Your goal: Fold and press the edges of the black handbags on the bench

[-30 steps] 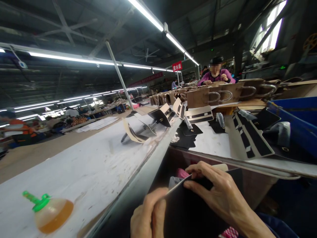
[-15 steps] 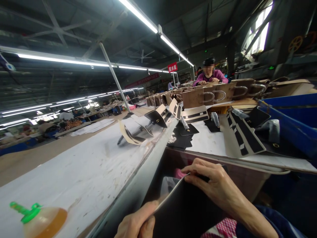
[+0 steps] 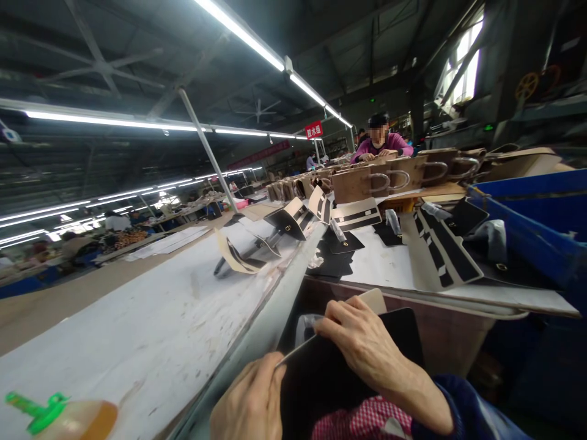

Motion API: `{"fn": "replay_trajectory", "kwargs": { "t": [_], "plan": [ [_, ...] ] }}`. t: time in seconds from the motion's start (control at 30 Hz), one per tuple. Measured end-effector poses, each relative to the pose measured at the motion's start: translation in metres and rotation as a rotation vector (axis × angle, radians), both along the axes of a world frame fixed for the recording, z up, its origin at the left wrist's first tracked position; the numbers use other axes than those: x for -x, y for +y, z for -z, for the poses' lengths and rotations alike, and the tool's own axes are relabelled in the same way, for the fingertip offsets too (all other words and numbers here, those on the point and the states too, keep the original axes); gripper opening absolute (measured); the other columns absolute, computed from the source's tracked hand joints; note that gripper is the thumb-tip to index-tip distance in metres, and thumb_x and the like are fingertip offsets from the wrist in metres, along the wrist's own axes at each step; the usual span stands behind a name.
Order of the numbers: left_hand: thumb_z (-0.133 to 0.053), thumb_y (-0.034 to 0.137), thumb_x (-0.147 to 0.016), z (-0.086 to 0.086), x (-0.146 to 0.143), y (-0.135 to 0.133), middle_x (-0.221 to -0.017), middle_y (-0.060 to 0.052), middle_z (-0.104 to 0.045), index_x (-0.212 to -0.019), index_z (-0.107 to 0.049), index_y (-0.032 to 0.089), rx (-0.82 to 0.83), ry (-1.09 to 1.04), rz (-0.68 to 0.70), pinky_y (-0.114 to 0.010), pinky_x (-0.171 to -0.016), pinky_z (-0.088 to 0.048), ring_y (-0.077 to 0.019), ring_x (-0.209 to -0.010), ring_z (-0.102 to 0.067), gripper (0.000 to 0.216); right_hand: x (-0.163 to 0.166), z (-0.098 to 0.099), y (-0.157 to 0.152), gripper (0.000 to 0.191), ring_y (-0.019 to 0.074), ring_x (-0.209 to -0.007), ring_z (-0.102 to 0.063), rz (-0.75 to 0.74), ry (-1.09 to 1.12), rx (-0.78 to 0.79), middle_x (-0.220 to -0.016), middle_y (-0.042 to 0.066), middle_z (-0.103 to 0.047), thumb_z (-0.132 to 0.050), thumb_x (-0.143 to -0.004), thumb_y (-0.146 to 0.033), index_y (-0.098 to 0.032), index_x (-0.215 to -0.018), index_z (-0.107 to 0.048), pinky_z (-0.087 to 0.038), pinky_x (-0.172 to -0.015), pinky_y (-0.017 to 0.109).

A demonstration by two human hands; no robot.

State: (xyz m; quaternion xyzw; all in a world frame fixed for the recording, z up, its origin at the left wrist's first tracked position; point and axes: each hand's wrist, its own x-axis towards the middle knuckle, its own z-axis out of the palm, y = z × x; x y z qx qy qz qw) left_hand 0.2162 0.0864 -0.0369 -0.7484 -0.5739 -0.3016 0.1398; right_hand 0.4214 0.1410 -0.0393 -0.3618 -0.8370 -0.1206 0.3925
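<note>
Close in front of me, over my lap, is a black bag panel (image 3: 330, 373) with a cream inner side that shows at its upper right corner. My left hand (image 3: 247, 397) pinches the panel's left end, its fingers pressed together along the edge. Farther along the upper edge, my right hand (image 3: 367, 348) grips the panel with curled fingers; the fingertips are partly hidden behind it. A clear plastic-wrapped piece (image 3: 306, 327) shows just behind the panel, and a red-and-white checked cloth (image 3: 362, 418) lies below it.
A glue bottle (image 3: 68, 418) with a green nozzle lies on the white-covered table (image 3: 151, 318) at left. Cream-and-black panels (image 3: 444, 250) rest on the board ahead, beside a blue bin (image 3: 527, 201). Brown bags (image 3: 353, 183) stand in rows behind, where a person in purple (image 3: 385, 145) works.
My right hand has moved left along the panel's edge, nearer to my left hand. The panel has turned, so its right corner and cream side now show.
</note>
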Motion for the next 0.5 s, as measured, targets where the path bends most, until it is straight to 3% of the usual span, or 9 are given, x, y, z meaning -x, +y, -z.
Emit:
{"fn": "replay_trajectory", "kwargs": {
  "t": [0.1,0.23,0.37,0.5],
  "plan": [
    [-0.042,0.011,-0.092,-0.001,-0.024,0.015,-0.08,0.0,-0.076,-0.092,-0.068,0.024,0.264,0.125,-0.105,-0.025,-0.06,-0.045,-0.0198,-0.076,-0.073,0.029,0.011,0.004,0.001,0.026,0.0155,-0.068,-0.048,-0.004,-0.053,-0.008,-0.079,0.0,-0.059,-0.044,-0.1,-0.019,-0.02,-0.081,-0.061,-0.03,-0.071,0.033],
    [-0.039,0.016,-0.093,-0.004,-0.043,0.027,-0.08,-0.006,-0.077,-0.098,-0.068,0.023,0.481,0.047,-0.106,-0.026,-0.059,-0.041,-0.0239,-0.077,-0.074,0.03,0.007,-0.002,-0.002,0.023,0.0153,-0.067,-0.052,0.007,-0.052,-0.063,-0.076,-0.001,-0.061,-0.046,-0.101,-0.021,-0.02,-0.085,-0.063,-0.031,-0.069,0.033],
    [-0.038,0.023,-0.095,-0.005,-0.027,0.025,-0.071,-0.004,-0.073,-0.084,-0.064,0.022,0.389,-0.156,0.042,-0.025,-0.06,-0.041,-0.0198,-0.067,-0.07,0.028,-0.027,-0.011,-0.004,0.017,0.0173,-0.072,-0.061,0.067,0.075,-0.147,-0.08,0.002,-0.069,-0.052,-0.099,-0.029,-0.018,-0.099,-0.065,-0.038,-0.073,0.033],
    [-0.041,0.033,-0.096,-0.011,-0.009,0.014,-0.06,0.0,-0.063,-0.078,-0.06,0.022,0.213,-0.296,0.134,-0.024,-0.055,-0.039,-0.0154,-0.055,-0.061,0.028,-0.061,-0.009,0.005,0.025,0.0207,-0.074,-0.062,0.115,0.392,0.059,-0.079,0.003,-0.069,-0.063,-0.09,-0.047,-0.022,-0.089,-0.067,-0.045,-0.071,0.034]
  ]
}}
